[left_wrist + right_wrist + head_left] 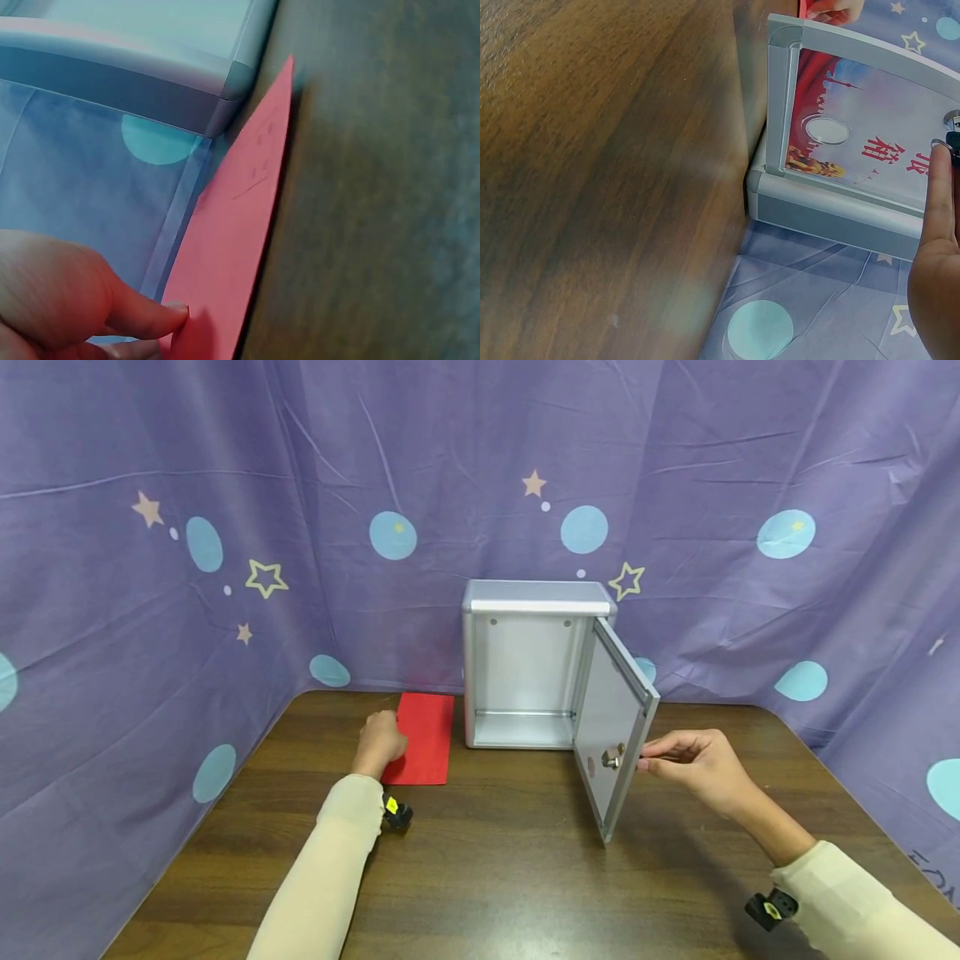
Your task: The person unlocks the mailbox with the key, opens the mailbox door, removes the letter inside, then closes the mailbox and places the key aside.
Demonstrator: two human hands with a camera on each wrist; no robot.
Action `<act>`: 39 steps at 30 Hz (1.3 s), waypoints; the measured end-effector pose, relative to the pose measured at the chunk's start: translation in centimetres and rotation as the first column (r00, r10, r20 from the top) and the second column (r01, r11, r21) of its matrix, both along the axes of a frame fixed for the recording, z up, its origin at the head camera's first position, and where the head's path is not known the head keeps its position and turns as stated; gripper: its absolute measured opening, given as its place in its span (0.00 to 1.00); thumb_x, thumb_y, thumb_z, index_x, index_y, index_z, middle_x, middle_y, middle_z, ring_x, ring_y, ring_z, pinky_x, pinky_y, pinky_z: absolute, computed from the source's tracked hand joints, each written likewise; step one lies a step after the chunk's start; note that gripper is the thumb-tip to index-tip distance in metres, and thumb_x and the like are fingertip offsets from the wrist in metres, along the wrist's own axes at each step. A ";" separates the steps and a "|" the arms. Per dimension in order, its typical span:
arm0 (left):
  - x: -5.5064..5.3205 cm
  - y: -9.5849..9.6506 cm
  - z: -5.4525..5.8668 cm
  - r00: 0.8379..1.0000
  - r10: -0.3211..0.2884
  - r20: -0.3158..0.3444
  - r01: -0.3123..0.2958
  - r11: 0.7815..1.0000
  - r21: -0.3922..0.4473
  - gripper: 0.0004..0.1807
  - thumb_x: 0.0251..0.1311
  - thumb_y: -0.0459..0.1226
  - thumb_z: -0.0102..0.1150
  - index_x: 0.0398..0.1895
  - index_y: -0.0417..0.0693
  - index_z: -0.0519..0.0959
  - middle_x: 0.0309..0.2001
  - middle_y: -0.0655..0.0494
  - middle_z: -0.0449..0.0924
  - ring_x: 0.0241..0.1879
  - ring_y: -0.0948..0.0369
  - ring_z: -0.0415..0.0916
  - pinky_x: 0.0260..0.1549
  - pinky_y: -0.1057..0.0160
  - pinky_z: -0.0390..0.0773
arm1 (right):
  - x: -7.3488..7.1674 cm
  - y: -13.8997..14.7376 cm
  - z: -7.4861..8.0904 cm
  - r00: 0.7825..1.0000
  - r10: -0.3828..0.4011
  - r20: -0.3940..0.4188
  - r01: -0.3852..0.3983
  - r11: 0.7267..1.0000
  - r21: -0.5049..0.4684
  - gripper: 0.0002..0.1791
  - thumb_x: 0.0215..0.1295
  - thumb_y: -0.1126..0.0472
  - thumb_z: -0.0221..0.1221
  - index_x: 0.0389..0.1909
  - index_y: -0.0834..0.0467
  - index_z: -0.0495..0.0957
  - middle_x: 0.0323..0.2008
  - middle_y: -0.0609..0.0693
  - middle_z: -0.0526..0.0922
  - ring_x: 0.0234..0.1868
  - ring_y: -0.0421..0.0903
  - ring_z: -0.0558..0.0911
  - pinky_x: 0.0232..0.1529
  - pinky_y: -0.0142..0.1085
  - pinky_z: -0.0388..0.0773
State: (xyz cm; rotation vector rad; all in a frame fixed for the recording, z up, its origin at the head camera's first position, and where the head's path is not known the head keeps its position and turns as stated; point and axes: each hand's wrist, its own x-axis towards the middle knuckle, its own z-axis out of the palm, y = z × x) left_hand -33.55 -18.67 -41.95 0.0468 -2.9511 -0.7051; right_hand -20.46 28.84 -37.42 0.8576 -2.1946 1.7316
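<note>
My left hand [381, 742] pinches the left edge of a flat red envelope [429, 739]. Faint marks and a line show on the envelope [238, 217] in the left wrist view, where the thumb and a finger grip its near edge. Right of it stands a silver metal box [540, 596] with its hinged door [609, 718] swung open toward me. My right hand [701, 768] is at the door's outer face; its fingertips hold a black-headed key [954, 142] at the lock [952, 118]. Inside the door, the lock's cam [612, 757] is visible. The box's interior holds nothing visible.
Everything stands on a brown wooden table [495, 860]. A purple curtain [465, 460] with stars and blue spots hangs behind and at both sides. The open door juts out over the table between the box and my right hand. Red characters mark the door's outer panel [870, 97].
</note>
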 end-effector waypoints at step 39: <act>0.4 3.5 2.3 0.950 -0.164 -0.266 0.176 0.984 0.024 0.24 0.67 0.33 0.63 0.65 0.34 0.76 0.58 0.34 0.76 0.61 0.35 0.71 0.64 0.42 0.71 | 0.1 -0.1 0.1 1.000 0.005 -0.009 -0.005 1.000 -0.002 0.10 0.55 0.84 0.63 0.35 0.71 0.86 0.33 0.53 0.90 0.33 0.40 0.89 0.32 0.31 0.86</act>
